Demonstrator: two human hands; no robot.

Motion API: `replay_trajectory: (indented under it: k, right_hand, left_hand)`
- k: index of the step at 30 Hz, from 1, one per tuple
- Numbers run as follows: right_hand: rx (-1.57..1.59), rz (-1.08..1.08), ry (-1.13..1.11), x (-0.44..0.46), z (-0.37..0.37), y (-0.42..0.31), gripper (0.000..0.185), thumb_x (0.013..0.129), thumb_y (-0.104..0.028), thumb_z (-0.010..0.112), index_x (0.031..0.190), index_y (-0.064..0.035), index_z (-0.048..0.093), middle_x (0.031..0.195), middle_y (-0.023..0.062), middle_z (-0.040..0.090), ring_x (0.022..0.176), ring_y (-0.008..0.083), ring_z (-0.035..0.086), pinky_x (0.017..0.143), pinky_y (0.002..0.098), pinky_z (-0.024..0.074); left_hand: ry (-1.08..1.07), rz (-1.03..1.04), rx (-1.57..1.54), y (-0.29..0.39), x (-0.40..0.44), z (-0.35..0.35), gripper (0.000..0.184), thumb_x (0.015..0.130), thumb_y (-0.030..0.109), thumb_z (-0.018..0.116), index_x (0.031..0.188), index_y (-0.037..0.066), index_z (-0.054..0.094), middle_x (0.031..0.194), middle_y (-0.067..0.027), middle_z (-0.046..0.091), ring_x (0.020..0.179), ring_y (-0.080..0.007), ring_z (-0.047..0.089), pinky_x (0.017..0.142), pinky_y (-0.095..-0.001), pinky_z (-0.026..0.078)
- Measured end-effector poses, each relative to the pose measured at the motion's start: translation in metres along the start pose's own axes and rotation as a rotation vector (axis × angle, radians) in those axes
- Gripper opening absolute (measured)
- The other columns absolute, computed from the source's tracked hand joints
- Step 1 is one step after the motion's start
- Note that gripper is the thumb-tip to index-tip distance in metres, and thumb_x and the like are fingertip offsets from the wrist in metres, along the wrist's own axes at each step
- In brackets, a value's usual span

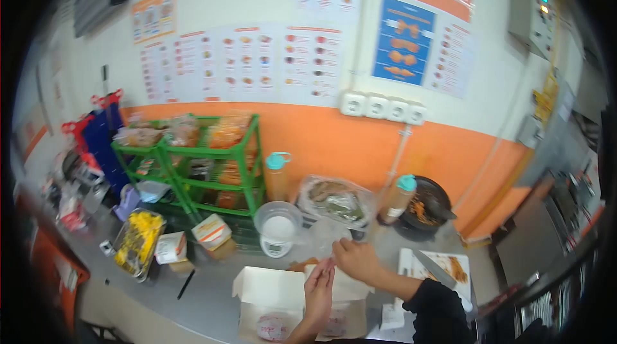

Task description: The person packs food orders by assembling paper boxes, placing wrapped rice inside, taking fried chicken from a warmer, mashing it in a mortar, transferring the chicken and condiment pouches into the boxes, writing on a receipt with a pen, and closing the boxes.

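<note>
My left hand is raised over the open white cardboard box, its fingers pressed together and pointing up. Just to its right my right hand is closed in a pinch, its fingertips close to the left ones. What they hold, if anything, is too small to make out. Behind the hands is a clear, crumpled plastic piece; I cannot tell whether it touches them. A round wrapped item with red print lies in the box, and a second wrapped item shows partly behind my left forearm.
A white scale bears a clear tub. Farther back are a foil-filled bag, a bottle and a dark bowl. Right lies a knife on a white board; left are a green rack and a yellow-filled tray.
</note>
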State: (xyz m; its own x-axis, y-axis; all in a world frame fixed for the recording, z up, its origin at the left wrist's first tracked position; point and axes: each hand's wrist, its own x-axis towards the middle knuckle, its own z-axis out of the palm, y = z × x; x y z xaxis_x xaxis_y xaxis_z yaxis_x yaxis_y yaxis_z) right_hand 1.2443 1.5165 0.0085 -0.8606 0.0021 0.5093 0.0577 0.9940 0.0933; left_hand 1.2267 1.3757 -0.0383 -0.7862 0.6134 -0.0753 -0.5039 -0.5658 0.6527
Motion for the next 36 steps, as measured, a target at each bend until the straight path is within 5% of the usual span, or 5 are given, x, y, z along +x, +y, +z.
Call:
replay_trajectory:
  k: [9,15,25,33,36]
  right_hand:
    - [-0.026,0.482,0.102,-0.170,-0.141,-0.042,0.015,0.074,-0.016,0.066,0.083,-0.0100,0.057,0.071,0.0048,0.052,0.057,0.0237,0.060,0.048,0.0369,0.0482]
    - [-0.242,0.991,0.223,-0.294,-0.205,-0.115,0.015,0.075,-0.012,0.064,0.088,-0.0106,0.057,0.074,0.0047,0.055,0.064,0.0244,0.063,0.049,0.0369,0.0493]
    - [-0.131,1.271,0.152,-0.464,-0.263,-0.212,0.013,0.091,-0.021,0.058,0.098,-0.0103,0.059,0.083,0.0068,0.064,0.074,0.0316,0.066,0.057,0.0403,0.0525]
    - [-0.602,1.705,0.783,-0.627,-0.400,-0.176,0.014,0.089,-0.017,0.062,0.087,-0.0027,0.062,0.075,0.0177,0.065,0.064,0.0345,0.064,0.055,0.0398,0.0492]
    - [-0.834,1.618,1.036,-0.660,-0.464,-0.142,0.011,0.088,-0.009,0.062,0.084,0.0018,0.062,0.069,0.0151,0.064,0.060,0.0236,0.065,0.055,0.0319,0.0483]
  left_hand:
    - [-0.424,-0.151,-0.395,-0.103,-0.045,0.094,0.065,0.097,0.053,0.044,0.149,0.018,0.027,0.150,-0.0076,0.034,0.137,-0.0280,0.035,0.110,-0.0489,0.034]
    - [-0.960,-0.862,-0.692,-0.170,-0.171,0.165,0.084,0.078,0.084,0.036,0.149,0.040,0.024,0.156,0.0058,0.023,0.143,-0.0354,0.019,0.109,-0.0678,0.013]
    - [-0.929,-1.545,-0.600,-0.258,-0.356,0.242,0.067,0.082,0.074,0.048,0.137,0.035,0.047,0.146,-0.0117,0.042,0.133,-0.0394,0.038,0.107,-0.0664,0.026]
    - [-1.129,-1.186,-0.368,-0.307,-0.401,0.341,0.056,0.096,0.047,0.048,0.132,0.004,0.050,0.133,-0.0153,0.054,0.124,-0.0295,0.051,0.107,-0.0420,0.038]
    - [-1.342,-0.520,0.294,-0.302,-0.449,0.390,0.031,0.093,0.014,0.060,0.122,0.003,0.059,0.126,-0.0109,0.059,0.121,-0.0180,0.053,0.105,-0.0321,0.040]
